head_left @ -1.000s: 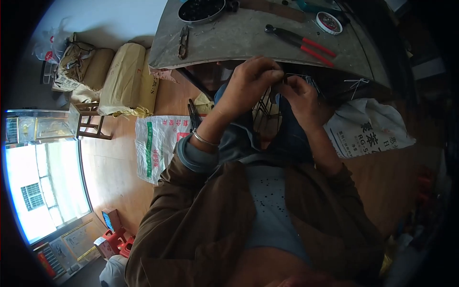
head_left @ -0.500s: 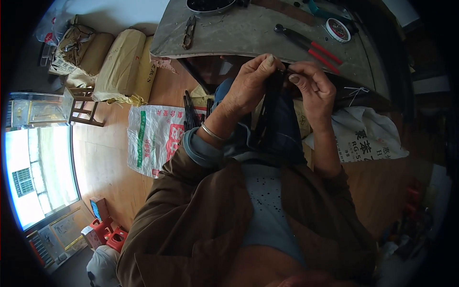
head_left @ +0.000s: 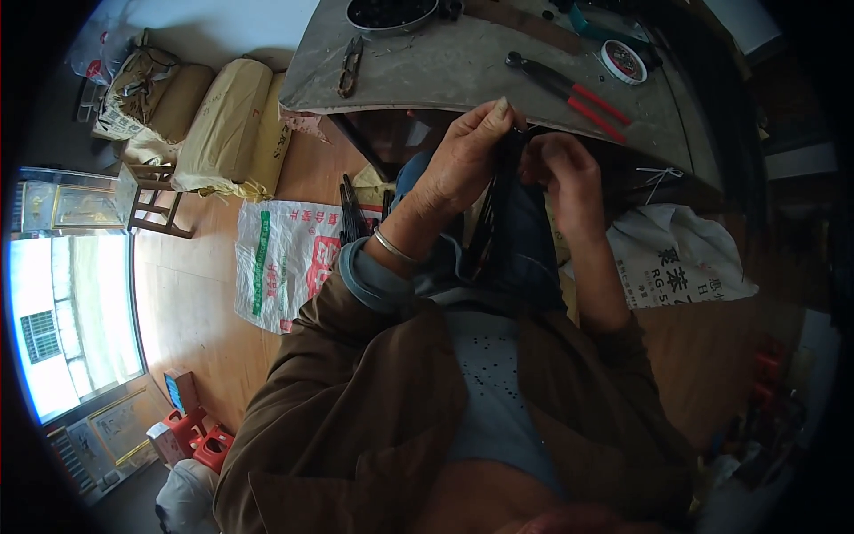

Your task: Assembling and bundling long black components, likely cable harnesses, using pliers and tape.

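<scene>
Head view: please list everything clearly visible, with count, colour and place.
Table: 1, grey, top
Bowl: 1, dark, table's far edge
Scissors: 1, dark, table's left
Pliers: 1, black with red handles, table's right
Dish: 1, white rim, near pliers
Sacks: 2, white, floor, left and right
Packages: several, tan, upper left
Stool: 1, brown, left
Window: 1, white, far left
Plastic items: 2, red, lower left
Strips: count unclear, black, in left hand
Floor: 1, brown, below
Bracelet: 1, silver, left wrist
Jacket: 1, brown, on person
Left hand: 1, bare, holding strips
Right hand: 1, bare, beside strips; contact unclear
</scene>
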`<state>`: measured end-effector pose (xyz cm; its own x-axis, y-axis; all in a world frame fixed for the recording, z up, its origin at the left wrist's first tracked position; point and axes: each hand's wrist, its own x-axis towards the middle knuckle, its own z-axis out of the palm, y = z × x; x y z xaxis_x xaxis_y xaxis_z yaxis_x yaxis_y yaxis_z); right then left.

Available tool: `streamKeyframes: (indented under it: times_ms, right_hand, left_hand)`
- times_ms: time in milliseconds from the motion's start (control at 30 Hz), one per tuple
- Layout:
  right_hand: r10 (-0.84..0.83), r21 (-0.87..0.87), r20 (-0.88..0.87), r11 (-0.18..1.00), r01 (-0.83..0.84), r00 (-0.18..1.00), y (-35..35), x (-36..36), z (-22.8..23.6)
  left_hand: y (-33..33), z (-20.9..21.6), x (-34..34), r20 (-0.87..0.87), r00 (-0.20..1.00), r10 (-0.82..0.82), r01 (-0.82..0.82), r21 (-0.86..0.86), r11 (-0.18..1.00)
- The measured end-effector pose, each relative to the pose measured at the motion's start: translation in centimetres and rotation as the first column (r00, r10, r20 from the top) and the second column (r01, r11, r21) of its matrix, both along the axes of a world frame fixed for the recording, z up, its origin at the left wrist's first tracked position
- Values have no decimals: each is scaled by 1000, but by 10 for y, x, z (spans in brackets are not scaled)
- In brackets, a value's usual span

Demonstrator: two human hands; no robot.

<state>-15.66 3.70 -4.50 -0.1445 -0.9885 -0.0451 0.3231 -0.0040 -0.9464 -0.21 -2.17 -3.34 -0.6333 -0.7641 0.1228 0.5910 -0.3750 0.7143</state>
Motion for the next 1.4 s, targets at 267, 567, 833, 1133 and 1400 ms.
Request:
streamKeyframes:
  times_ms: [267,567,833,1133,1400]
  right_hand:
    - [-136,-375,-488,925,-67,862,6,6,20]
    - [155,-67,-176,983,-169,972,7,0,30]
    - [72,-24,-146,997,-76,987,12,5,25]
    - [-236,-264,-301,952,157,924,6,27,8]
    - [-127,-193,-155,976,96,980,8,21,27]
  left_hand:
    - [11,14,-11,158,973,166,-166,-16,986]
    - [19,24,-10,340,891,301,-249,-187,950]
    - [16,16,-11,234,955,182,-181,-27,983]
    - [22,15,-16,136,979,149,-156,42,987]
    - [19,16,-11,129,983,128,-136,56,989]
